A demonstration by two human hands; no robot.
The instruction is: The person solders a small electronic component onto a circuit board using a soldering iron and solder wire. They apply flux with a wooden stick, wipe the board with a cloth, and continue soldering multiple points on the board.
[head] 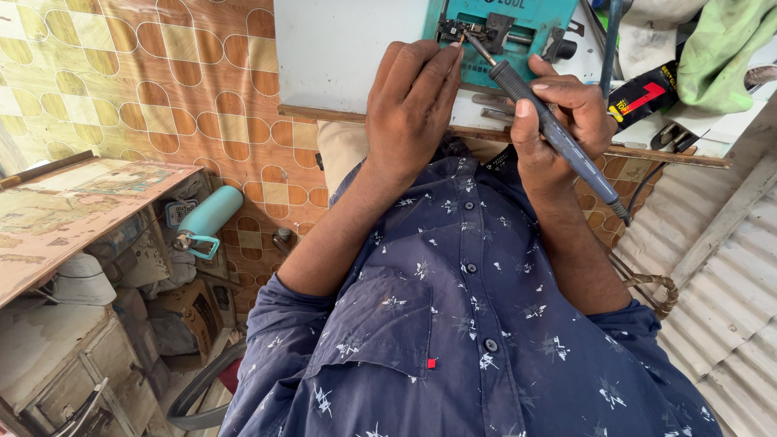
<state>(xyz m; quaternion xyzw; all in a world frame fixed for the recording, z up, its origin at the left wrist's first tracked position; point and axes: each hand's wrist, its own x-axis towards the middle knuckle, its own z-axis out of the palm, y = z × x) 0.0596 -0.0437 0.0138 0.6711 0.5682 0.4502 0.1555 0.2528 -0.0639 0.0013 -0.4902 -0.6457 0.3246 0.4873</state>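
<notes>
Dark blue patterned shirt (453,324) fills the near view, both arms reaching out from it to a white workbench (348,57).

Beyond the shirt, the workbench carries a teal holding fixture (526,28) at its far side, directly ahead of both hands. The right hand (558,117) is clenched around a grey-handled soldering iron (550,129), pen fashion, its cord trailing back past the wrist and its metal tip angled up and to the left. The left hand (413,101) lies flat just left of that grip, fingers stretched forward and grasping nothing, fingertips touching the fixture's near edge. At the iron's tip, just beyond the left fingertips, a small dark circuit board (457,31) sits clamped in the fixture.
</notes>
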